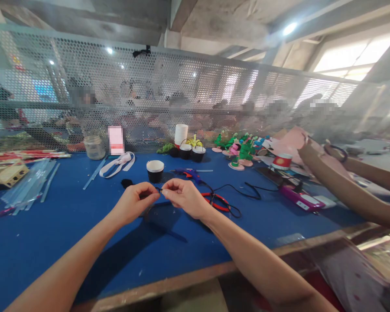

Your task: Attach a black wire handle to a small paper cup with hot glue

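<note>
My left hand (134,199) and my right hand (183,196) meet above the blue table, thumb and forefinger pinched on each. Between the fingertips shows a short bit of a thin black strand (160,189); most of it is hidden by the fingers. Just beyond them stands a small paper cup (155,171), its lower part black and its rim white. A fuzzy black piece (126,183) lies behind my left hand. Past my right hand rests a blue glue gun (191,174), and red-handled pliers (219,202) lie to its right, partly covered by that hand.
Clear glue sticks (29,186) and a white ribbon (118,164) lie left. Black cups with handles (198,153), stacked white cups (181,134) and green figures (246,151) stand at the back before a mesh screen. Right are a purple power strip (300,199) and a co-worker's arms (331,173).
</note>
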`<control>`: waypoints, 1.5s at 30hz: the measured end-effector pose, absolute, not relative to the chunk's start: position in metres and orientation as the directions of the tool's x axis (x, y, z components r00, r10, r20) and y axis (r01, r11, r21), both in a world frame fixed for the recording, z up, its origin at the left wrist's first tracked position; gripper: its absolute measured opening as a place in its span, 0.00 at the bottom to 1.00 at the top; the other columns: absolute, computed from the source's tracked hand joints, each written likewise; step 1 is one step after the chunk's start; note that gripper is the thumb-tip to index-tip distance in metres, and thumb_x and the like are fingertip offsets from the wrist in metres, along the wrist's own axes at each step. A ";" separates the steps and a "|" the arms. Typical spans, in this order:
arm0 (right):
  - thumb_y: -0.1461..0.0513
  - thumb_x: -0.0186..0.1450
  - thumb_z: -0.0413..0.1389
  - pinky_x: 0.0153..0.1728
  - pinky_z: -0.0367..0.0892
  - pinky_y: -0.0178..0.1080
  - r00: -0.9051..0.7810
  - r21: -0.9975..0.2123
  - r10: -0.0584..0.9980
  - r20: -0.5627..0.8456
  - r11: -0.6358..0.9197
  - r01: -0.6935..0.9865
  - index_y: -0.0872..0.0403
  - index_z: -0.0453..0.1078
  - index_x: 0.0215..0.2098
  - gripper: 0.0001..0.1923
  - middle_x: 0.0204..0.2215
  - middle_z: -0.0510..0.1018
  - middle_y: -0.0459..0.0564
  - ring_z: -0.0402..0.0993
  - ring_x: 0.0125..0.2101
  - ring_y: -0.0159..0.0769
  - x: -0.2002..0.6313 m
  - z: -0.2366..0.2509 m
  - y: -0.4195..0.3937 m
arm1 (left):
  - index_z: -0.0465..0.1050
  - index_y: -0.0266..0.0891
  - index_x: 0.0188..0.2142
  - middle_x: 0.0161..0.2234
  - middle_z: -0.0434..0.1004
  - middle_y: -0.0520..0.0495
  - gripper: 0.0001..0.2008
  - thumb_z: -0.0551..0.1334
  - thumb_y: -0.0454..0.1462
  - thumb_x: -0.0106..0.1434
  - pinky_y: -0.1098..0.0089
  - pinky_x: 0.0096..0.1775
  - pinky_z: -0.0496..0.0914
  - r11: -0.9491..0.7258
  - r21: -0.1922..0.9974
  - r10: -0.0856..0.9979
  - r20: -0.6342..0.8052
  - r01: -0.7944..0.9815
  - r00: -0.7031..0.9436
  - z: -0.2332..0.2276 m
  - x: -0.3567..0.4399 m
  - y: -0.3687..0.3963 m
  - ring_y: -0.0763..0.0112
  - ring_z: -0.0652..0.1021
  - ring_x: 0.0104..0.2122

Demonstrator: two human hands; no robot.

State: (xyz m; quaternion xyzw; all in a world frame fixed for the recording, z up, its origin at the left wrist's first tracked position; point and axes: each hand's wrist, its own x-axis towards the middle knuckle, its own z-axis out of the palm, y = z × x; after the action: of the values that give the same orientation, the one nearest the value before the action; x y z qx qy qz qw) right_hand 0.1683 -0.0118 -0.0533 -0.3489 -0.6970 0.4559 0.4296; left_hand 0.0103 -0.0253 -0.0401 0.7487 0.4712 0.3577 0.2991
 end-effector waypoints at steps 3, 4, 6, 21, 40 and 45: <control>0.62 0.54 0.51 0.19 0.57 0.29 -0.307 -0.881 0.879 0.366 0.433 0.189 0.57 0.63 0.26 0.05 0.18 0.64 0.41 0.58 0.16 0.23 0.167 -0.056 -0.010 | 0.67 0.36 0.23 0.19 0.64 0.54 0.08 0.54 0.37 0.54 0.77 0.22 0.58 -0.472 0.652 0.881 0.368 0.594 0.296 -0.041 0.014 -0.030 0.78 0.64 0.19; 0.63 0.54 0.50 0.20 0.58 0.30 -0.283 -0.841 0.865 0.414 0.483 0.246 0.57 0.64 0.25 0.04 0.18 0.65 0.42 0.59 0.18 0.24 0.167 -0.057 -0.010 | 0.67 0.36 0.23 0.19 0.65 0.53 0.07 0.54 0.36 0.54 0.77 0.23 0.59 -0.509 0.591 0.858 0.411 0.626 0.308 -0.041 0.015 -0.032 0.78 0.64 0.20; 0.65 0.54 0.50 0.23 0.58 0.30 -0.277 -0.731 0.816 0.508 0.578 0.362 0.57 0.64 0.25 0.03 0.18 0.65 0.43 0.60 0.20 0.25 0.167 -0.058 -0.010 | 0.67 0.36 0.23 0.21 0.65 0.52 0.07 0.54 0.34 0.54 0.76 0.25 0.59 -0.574 0.469 0.803 0.480 0.672 0.352 -0.040 0.016 -0.034 0.77 0.65 0.21; 0.65 0.55 0.50 0.22 0.57 0.29 -0.478 -0.726 0.743 0.469 0.632 0.271 0.57 0.65 0.25 0.04 0.20 0.67 0.44 0.60 0.21 0.25 0.167 -0.052 -0.021 | 0.68 0.36 0.25 0.22 0.67 0.53 0.09 0.56 0.40 0.52 0.75 0.26 0.61 -0.383 0.734 0.912 0.206 0.560 0.354 -0.028 -0.005 -0.022 0.76 0.66 0.23; 0.70 0.54 0.48 0.27 0.59 0.32 -0.491 -0.491 0.665 0.563 0.747 0.448 0.57 0.65 0.23 0.06 0.22 0.69 0.47 0.64 0.25 0.28 0.166 -0.057 -0.018 | 0.68 0.36 0.26 0.25 0.66 0.50 0.07 0.53 0.33 0.55 0.74 0.28 0.60 -0.605 0.290 0.770 0.450 0.741 0.452 -0.030 0.010 -0.035 0.74 0.68 0.25; 0.65 0.54 0.51 0.24 0.58 0.31 -0.503 -0.701 0.739 0.447 0.639 0.317 0.56 0.66 0.24 0.03 0.20 0.68 0.44 0.62 0.21 0.26 0.166 -0.053 -0.023 | 0.68 0.37 0.23 0.22 0.67 0.52 0.07 0.56 0.38 0.52 0.75 0.26 0.60 -0.418 0.693 0.900 0.225 0.588 0.374 -0.025 -0.002 -0.026 0.75 0.67 0.23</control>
State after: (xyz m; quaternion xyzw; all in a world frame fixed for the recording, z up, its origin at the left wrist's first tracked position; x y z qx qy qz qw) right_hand 0.1658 -0.0226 -0.0528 -0.3214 -0.8213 0.2775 0.3809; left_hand -0.0022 -0.0259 -0.0254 0.7869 0.4727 0.2994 0.2602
